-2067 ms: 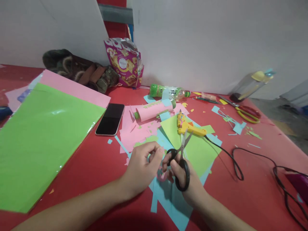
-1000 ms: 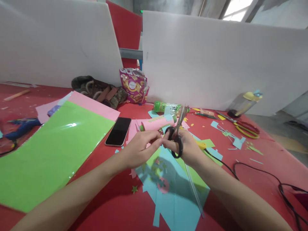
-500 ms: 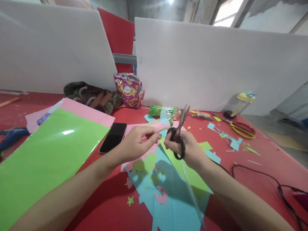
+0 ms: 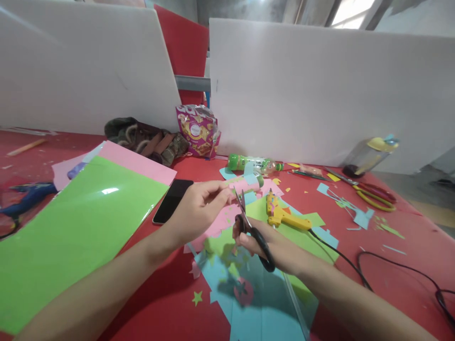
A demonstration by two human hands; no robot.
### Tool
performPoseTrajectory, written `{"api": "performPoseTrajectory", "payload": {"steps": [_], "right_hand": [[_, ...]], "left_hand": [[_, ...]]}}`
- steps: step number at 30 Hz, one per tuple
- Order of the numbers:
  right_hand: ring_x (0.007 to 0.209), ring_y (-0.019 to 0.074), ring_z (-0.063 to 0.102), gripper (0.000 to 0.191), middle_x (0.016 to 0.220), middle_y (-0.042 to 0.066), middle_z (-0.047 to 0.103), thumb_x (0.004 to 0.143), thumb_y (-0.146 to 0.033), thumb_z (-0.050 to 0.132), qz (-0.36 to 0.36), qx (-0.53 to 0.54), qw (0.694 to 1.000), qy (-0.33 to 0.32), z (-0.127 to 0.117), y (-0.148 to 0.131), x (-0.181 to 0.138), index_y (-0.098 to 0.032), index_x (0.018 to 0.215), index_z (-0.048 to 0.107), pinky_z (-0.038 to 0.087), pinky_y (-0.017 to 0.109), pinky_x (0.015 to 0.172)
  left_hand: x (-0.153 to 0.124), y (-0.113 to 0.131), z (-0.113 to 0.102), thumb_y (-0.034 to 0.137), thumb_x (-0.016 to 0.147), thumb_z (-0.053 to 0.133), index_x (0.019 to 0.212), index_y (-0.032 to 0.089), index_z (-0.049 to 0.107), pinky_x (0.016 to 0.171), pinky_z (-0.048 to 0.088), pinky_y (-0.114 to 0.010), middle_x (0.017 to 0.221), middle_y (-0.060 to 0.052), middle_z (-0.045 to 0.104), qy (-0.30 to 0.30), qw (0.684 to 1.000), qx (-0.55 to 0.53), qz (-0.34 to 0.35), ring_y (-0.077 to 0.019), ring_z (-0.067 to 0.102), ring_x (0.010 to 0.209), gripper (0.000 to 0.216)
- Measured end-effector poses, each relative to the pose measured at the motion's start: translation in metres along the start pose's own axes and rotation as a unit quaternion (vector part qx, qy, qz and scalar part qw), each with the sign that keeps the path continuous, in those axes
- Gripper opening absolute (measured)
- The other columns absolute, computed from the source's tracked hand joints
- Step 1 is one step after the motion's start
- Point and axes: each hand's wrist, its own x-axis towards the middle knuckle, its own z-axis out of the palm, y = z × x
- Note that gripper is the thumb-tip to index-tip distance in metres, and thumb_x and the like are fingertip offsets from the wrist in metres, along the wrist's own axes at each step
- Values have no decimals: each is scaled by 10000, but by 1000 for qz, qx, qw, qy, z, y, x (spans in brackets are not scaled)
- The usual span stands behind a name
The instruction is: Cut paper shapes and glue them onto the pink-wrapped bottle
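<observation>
My right hand grips black-handled scissors, whose slightly parted blades point up and away beside my left fingertips. Thumb and fingers of my left hand are pinched together above the papers; whatever they hold is too small to make out. Beneath both hands lie blue paper, light green paper and pink paper, strewn with small green scraps. A round pink cutout lies on the blue sheet. Left of it, a green paper star rests on the red table.
A yellow glue gun with a black cord lies beyond my right hand. On the left are a phone and a green sheet pack. A green-labelled bottle, snack bag and larger scissors lie farther back.
My right hand has moved left and down, bringing the scissor blades close to my left fingertips and uncovering the glue gun. The view has turned slightly left.
</observation>
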Motion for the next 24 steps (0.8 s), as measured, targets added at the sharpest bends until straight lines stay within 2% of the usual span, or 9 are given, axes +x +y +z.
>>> {"api": "performPoseTrajectory", "payload": {"steps": [9,24], "right_hand": [[634,142,430,523,736,29,478,675,-694,328,-2,7,1000,-22,5,-2,-5,-184,760,409,368,250,532],[597,129,403,498,656,-8,392,675,-683,351,-10,32,999,-25,5,-1,-3,-188,716,375,376,257,530]], "left_hand": [[-7,-2,7,193,795,404,596,141,479,532,353,-177,570,29,489,-13,999,37,26,-77,446,562,219],[-10,0,9,176,793,386,574,143,451,520,348,-179,557,30,470,-32,999,22,21,-75,426,546,231]]}}
